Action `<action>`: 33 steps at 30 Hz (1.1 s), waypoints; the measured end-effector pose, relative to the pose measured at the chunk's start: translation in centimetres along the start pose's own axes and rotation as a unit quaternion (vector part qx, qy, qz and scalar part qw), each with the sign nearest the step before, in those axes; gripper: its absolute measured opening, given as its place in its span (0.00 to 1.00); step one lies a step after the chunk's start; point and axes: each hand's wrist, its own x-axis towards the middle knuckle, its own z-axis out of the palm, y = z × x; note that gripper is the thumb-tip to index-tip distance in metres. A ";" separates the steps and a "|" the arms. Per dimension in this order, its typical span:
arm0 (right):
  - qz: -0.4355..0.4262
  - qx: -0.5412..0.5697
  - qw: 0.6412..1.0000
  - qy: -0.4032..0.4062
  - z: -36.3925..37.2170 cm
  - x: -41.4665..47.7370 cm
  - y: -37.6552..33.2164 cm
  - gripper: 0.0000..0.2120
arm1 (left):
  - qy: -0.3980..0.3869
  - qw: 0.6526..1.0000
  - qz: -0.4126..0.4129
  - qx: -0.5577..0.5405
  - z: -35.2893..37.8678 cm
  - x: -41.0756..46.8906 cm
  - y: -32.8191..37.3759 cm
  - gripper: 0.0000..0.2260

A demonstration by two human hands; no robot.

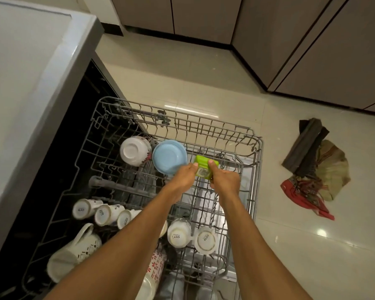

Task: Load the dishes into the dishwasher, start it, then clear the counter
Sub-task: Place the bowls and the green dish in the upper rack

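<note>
At the frame's centre, the left hand (183, 177) and right hand (224, 180) pinch opposite edges of a green box (204, 169) over the rack (256, 169), just beside the blue bowl (169, 158); it looks like light, stiff plastic, easily held there.

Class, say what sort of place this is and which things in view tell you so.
Probably a home kitchen: a pulled-out dishwasher rack holds upturned cups and a blue bowl, and low cabinets line the tiled floor.
</note>
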 end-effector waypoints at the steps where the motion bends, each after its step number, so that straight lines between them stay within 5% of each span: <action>1: 0.006 -0.012 1.000 0.005 0.1 0.5 0.0 0.20 | -0.005 1.000 -0.002 0.008 0.0 0.1 0.0 0.17; 21: 0.005 -0.181 0.982 0.059 1.8 4.4 0.0 0.29 | -0.041 0.980 0.010 0.195 0.6 2.7 -0.5 0.24; 33: -0.007 -0.180 0.983 0.031 0.4 3.3 -0.1 0.29 | 0.006 0.988 0.026 0.150 0.5 1.1 -0.5 0.19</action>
